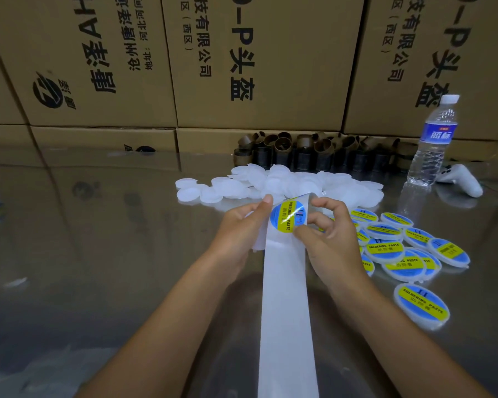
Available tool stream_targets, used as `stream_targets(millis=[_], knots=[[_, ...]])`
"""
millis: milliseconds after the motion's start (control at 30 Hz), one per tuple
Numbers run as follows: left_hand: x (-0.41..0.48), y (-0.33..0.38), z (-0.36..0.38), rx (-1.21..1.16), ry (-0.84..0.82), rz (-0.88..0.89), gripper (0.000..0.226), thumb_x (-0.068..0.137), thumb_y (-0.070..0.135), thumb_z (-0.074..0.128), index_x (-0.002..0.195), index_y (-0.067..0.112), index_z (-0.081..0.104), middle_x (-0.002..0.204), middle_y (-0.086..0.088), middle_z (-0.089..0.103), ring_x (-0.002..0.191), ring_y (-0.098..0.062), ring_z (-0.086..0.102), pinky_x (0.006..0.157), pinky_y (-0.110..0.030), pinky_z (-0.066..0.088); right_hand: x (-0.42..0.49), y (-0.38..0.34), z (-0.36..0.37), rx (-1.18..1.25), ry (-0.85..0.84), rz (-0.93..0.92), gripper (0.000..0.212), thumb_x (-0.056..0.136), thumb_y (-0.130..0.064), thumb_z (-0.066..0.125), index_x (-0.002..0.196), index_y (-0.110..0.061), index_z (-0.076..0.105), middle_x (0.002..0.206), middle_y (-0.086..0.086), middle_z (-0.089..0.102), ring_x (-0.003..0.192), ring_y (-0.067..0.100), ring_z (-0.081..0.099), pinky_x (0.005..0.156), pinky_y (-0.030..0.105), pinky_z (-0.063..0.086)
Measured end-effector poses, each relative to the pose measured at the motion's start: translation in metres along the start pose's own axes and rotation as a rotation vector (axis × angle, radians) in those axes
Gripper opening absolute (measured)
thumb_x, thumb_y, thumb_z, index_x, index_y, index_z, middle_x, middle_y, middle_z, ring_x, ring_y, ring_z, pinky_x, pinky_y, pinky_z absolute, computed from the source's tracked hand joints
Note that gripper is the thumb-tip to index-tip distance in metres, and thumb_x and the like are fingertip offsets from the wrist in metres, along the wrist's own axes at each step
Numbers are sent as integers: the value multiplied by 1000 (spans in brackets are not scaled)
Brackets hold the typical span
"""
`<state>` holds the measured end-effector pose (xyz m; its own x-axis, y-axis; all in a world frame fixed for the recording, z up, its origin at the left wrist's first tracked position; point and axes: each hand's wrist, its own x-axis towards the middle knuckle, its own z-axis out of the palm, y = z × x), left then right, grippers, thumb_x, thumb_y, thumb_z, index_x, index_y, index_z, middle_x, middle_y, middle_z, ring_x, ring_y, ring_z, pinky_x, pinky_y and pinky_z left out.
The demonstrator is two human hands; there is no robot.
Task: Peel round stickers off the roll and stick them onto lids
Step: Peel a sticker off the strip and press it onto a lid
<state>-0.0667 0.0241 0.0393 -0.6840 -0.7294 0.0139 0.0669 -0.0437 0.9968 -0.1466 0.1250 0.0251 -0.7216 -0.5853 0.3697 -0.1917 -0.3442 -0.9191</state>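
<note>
strip (285, 311): white backing paper, running from the bottom edge up the middle to both hands.
sticker (288, 216): round, blue and yellow, printed SOLDERING PASTE, at the strip's top end between the two hands, held above the table.
left hand (242, 228): curled round the strip's left edge, thumb tip raised at the sticker's upper left rim; white piece under the fingers, too hidden to name.
right hand (331, 234): pinching the strip's right edge, thumb tip on the sticker's lower right rim, forefinger bent over the top.
table (98, 239): reflective steel.
labelled lids (397, 248): overlapping heap just right of the right hand, stickers up; one more lying apart, nearer.
bare lids (270, 182): white, translucent heap just beyond the hands.
cardboard cores (314, 150): brown rings massed behind the bare lids.
water bottle (433, 142): upright at far right, blue label; white controller (460, 179) lying beside its base.
cartons (98, 53): black-printed, stacked along the back.
</note>
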Motion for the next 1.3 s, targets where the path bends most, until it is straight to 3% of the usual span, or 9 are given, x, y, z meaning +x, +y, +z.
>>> stream_targets(millis=[100,167,233,300,433,733,1000,1167,1300], knots=[[-1,0,0,-52,-22,-5,26,94,29,58,98,6,70,99,-17,72,86,-31,66,90,-47,48,-3,1,2,-72,-11,0,41,80,10,56,94,-26,45,69,-2,68,57,13,61,53,27,48],[0,-1,0,-89,-27,-15,20,92,22,60,98,5,70,99,-18,71,84,-29,65,93,-51,48,-5,2,2,-247,56,-97,36,82,1,59,91,-30,43,70,-2,67,64,16,62,61,34,49],[0,-2,0,-111,-27,-23,18,92,20,61,98,5,70,102,-20,70,87,-30,64,95,-53,47,-6,4,2,-485,161,-293,29,85,-11,62,90,-32,43,72,-8,60,70,11,58,65,32,47],[-1,-3,0,-105,-31,-19,20,92,20,61,101,4,69,104,-21,70,88,-31,64,96,-55,45,-7,2,2,-651,227,-505,13,85,-18,61,96,-22,54,80,-10,53,75,11,52,66,26,42],[-1,-6,-1,-87,-78,-8,22,92,21,61,105,5,69,105,-20,70,87,-30,65,94,-54,47,-4,5,0,-868,247,-690,20,82,-19,64,99,-9,69,92,4,56,90,16,46,72,23,37],[-2,-6,-1,-156,-216,-34,21,93,22,58,101,7,70,109,-22,68,92,-31,65,96,-50,46,0,6,-4,-923,226,-645,25,79,-25,66,100,-12,72,94,6,62,96,18,41,76,38,43],[-3,-5,-1,-200,-223,-53,27,95,18,53,112,-1,64,118,-27,63,100,-34,61,99,-50,44,-1,6,-4,-899,199,-631,22,80,-23,66,97,-12,72,91,3,65,94,16,42,77,38,43],[-1,-4,0,-204,-207,-74,35,96,19,51,122,-4,59,121,-26,62,115,-42,57,104,-52,42,-1,6,-4,-884,188,-616,17,80,-23,65,93,-14,71,90,2,65,94,16,43,78,37,42],[-3,-3,1,-201,-194,-74,34,96,16,50,120,-8,58,119,-27,61,103,-35,59,100,-47,42,0,6,-5,-840,160,-623,10,77,-14,68,87,-13,70,89,2,61,93,15,44,78,35,41]])
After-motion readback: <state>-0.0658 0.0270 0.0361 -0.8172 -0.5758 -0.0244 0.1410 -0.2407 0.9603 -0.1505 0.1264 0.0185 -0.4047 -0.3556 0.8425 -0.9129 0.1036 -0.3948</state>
